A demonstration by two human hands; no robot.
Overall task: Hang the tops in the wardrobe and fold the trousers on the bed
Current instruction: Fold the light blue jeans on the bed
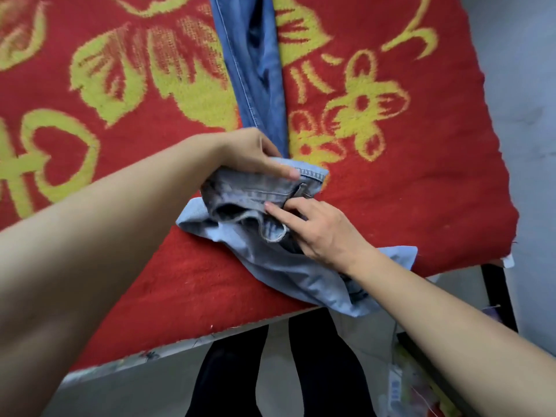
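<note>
Head view: my left hand (pixel 255 155) and right hand (pixel 320 231) grip the jeans (pixel 255 70) by the waistband, legs pointing to 12 o'clock.

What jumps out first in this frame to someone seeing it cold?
The red blanket with big yellow flowers fills nearly the whole view. At centre, the left hand and right hand grip the bunched waistband of the blue jeans near the bed's front edge, one leg stretching away to the top of the frame. Under them, pale blue fabric hangs past the edge.
</note>
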